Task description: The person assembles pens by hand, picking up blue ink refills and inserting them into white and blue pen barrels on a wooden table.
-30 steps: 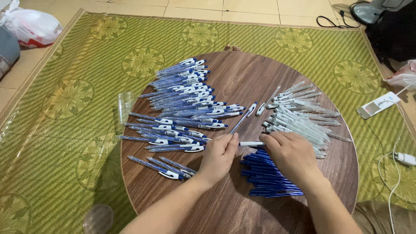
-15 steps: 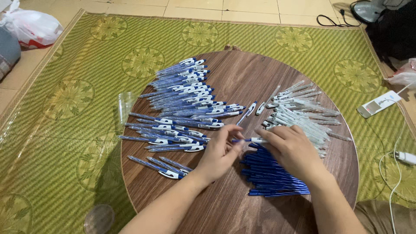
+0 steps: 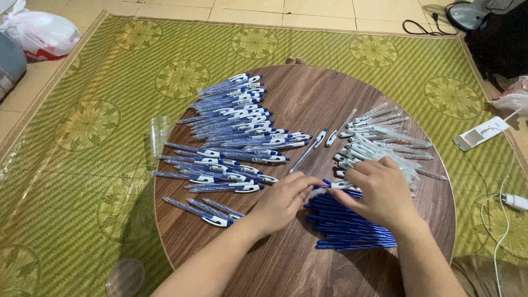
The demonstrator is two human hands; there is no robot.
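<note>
The left hand is pinching the blue barrel shut-fingered over the round table; the right hand is gripping the white clip end. Both parts are needing straight alignment above the blue barrel pile.

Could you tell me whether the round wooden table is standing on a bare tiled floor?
No, the round wooden table rests on a green woven mat.

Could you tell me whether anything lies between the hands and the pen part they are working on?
Nothing visible does: the left hand and right hand both already pinch the blue-and-white pen part between their fingertips.
</note>
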